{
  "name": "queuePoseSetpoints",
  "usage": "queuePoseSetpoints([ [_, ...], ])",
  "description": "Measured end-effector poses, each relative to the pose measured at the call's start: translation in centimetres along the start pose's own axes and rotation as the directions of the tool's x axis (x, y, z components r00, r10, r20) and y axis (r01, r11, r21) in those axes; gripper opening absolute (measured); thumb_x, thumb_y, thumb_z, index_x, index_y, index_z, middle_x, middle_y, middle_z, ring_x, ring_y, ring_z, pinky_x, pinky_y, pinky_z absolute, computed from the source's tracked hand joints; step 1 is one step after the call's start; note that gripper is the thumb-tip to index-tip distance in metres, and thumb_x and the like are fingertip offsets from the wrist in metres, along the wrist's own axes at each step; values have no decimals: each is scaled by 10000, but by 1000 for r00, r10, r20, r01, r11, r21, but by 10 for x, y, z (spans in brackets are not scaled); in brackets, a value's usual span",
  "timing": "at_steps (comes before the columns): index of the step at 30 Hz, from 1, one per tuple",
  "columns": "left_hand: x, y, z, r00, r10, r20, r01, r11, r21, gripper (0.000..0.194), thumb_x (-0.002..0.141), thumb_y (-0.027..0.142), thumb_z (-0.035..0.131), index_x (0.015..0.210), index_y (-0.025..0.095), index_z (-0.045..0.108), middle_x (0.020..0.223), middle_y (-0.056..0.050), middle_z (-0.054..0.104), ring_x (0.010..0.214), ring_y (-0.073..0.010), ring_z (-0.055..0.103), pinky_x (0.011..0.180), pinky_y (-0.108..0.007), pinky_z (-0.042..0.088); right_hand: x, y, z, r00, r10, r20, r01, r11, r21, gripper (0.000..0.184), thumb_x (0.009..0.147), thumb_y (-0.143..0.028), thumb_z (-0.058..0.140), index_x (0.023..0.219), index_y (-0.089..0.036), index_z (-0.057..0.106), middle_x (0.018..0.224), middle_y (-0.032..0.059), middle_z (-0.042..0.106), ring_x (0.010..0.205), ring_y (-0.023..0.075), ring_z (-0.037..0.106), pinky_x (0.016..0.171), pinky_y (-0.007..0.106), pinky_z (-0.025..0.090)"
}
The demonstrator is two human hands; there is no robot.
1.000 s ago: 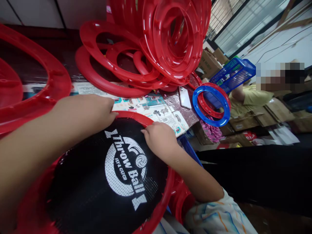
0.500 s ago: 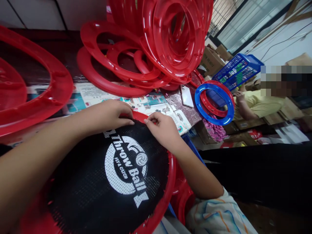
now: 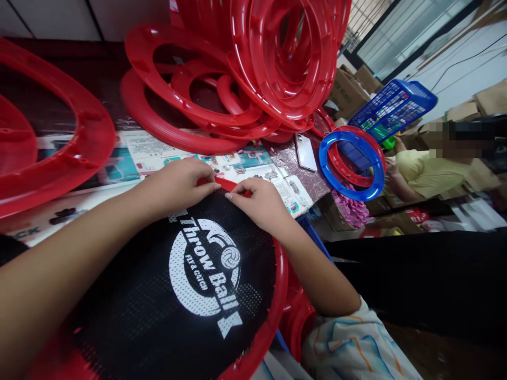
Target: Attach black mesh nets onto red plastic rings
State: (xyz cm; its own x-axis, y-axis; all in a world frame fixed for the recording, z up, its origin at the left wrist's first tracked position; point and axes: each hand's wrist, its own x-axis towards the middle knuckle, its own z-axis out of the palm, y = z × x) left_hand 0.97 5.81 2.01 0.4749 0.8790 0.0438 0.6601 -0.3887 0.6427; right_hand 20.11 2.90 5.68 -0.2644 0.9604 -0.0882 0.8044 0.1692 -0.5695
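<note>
A round black mesh cloth (image 3: pixel 134 301) printed "Throw Ball" in white lies over a red plastic ring (image 3: pixel 281 279) in front of me. Small red pegs poke through the mesh along its lower left edge. At the far edge my left hand (image 3: pixel 186 182) pinches the mesh border, thumb and fingertips together. Just right of it, my right hand (image 3: pixel 261 206) pinches the same border with thumb and forefinger. The fingertips of the two hands are a short gap apart, with a bit of red rim between them. The ring's left side is mostly hidden under the cloth and my left forearm.
Behind stand stacked red rings (image 3: pixel 242 58), with loose red ones leaning below. More red rings (image 3: pixel 93 121) lie left. A white phone (image 3: pixel 305 153) and a blue ring (image 3: pixel 325 171) are at the table's right edge. Beyond are a blue basket (image 3: pixel 390 108) and a person in yellow (image 3: pixel 423 171).
Both hands have shifted slightly along the mesh edge, and my right fingertips have moved a little left, closer onto the border. The camera view has tilted slightly.
</note>
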Motion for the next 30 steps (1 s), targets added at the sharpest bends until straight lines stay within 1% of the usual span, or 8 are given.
queuePoseSetpoints([
  [7,1,2,3,999,-24,-43,28,995,91,293,800,442,400,744,212,574,847,-75,638,798,-226,587,696,-333,408,6,-1,4,995,90,-36,-90,996,-7,165,846,-239,649,701,-164,668,692,8,644,668,131,537,636,244,364],
  [14,1,10,1,995,-85,-53,91,990,112,272,779,416,397,698,211,557,792,-75,615,749,-229,571,668,-347,388,7,1,4,990,115,-77,-119,992,-51,164,830,-249,659,690,-164,673,672,18,643,660,140,546,630,254,371],
  [16,1,11,1,992,-115,-58,120,988,96,261,755,415,404,679,213,551,789,-73,611,756,-233,567,665,-348,383,9,4,1,991,123,-48,-123,992,-15,165,832,-261,672,704,-158,686,668,13,639,650,133,543,625,252,369],
  [18,2,11,2,989,-136,-64,140,987,73,261,733,420,411,678,211,557,794,-74,610,769,-237,566,670,-351,384,12,8,-3,993,115,29,-116,992,53,159,840,-254,673,721,-150,696,667,6,635,637,123,534,613,246,367],
  [20,2,10,2,989,-135,-65,138,989,45,269,729,426,418,694,206,568,808,-76,614,776,-236,568,677,-351,389,13,12,-8,990,96,100,-106,988,110,145,841,-217,667,721,-140,693,666,1,628,634,115,528,607,239,370],
  [22,2,8,2,991,-121,-61,123,992,29,275,742,431,426,707,202,572,827,-77,620,774,-229,570,681,-347,392,14,14,-10,988,80,133,-98,985,141,106,836,-155,650,739,-133,686,695,2,639,656,110,541,624,233,386],
  [26,2,5,3,993,-109,-41,111,993,34,272,760,428,435,723,202,583,836,-73,628,769,-219,569,674,-339,393,16,17,-8,989,86,123,-106,981,164,82,843,-95,620,882,-128,684,707,-12,627,650,103,544,626,229,389],
  [30,2,5,4,992,-95,-77,98,994,38,283,750,430,419,705,200,579,820,-75,610,778,-228,563,687,-346,397,17,20,-3,994,94,61,-101,986,129,112,857,-109,625,960,-131,664,649,-41,559,611,100,499,604,230,359],
])
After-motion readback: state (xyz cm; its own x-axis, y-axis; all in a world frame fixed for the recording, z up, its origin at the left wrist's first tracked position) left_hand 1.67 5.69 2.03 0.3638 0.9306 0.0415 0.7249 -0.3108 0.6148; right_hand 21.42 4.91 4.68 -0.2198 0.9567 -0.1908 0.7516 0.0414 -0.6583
